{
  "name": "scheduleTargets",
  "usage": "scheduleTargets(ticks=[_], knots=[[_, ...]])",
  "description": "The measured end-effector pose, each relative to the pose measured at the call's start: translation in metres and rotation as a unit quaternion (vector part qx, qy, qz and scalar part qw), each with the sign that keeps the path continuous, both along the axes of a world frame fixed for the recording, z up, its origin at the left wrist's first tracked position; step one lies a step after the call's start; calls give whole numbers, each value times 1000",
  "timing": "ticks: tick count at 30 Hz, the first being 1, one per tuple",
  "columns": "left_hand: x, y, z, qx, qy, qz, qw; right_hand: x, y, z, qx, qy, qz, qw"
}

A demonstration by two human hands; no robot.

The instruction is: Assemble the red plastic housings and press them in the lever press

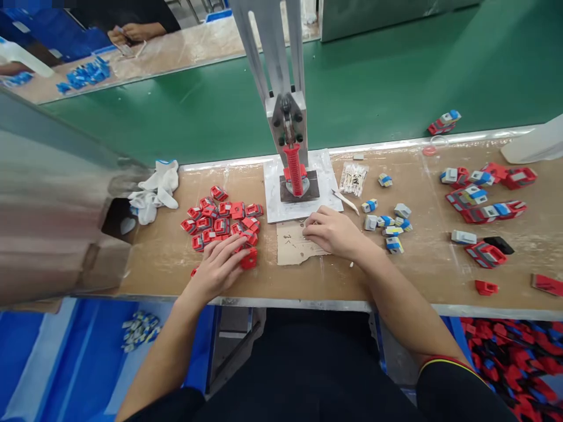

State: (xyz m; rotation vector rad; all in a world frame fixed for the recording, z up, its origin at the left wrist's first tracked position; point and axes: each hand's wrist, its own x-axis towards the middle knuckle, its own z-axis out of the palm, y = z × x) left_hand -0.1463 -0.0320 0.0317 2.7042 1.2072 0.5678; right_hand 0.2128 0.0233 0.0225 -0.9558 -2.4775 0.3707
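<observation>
We see a red plastic piece (248, 258) near the desk's (167, 261) front edge, at the near side of the pile of red pieces (222, 221); our left hand (219, 266) grasps it. Our right hand (333, 231) rests fingers-down on a cardboard scrap (294, 247), whether holding anything we cannot tell. Behind stands a hand press (290, 140) with a red handle.

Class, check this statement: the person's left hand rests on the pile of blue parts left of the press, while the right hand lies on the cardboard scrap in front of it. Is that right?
Not quite. The head view shows that the pile under the left hand is of red parts, not blue. The rest stands: the pile lies left of the press, and the right hand lies on the cardboard scrap in front of it.
</observation>
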Motion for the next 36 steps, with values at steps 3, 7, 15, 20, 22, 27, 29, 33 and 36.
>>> scheduleTargets(ticks=[3,7,15,20,22,27,29,33,36], knots=[[18,-5,4,-27,-224,15,974,4,3,0,-10,19,-23,1000],[67,11,7,-183,-515,78,834,10,7,-1,-33,19,-67,997],[130,66,-16,-395,-597,63,695,5,5,-5,-105,81,-96,987],[131,56,-28,-385,-609,81,689,4,4,-3,-75,80,-117,987],[131,53,-28,-401,-613,70,677,5,4,-1,-80,90,-100,988],[128,51,-27,-402,-617,64,673,13,1,11,-68,195,-125,970],[129,49,-27,-382,-608,56,694,14,-1,15,-55,298,-156,940],[135,40,-25,-328,-574,40,749,2,-7,20,-25,466,-174,867],[142,35,-23,-319,-568,24,758,-10,-12,22,-31,506,-145,850]])
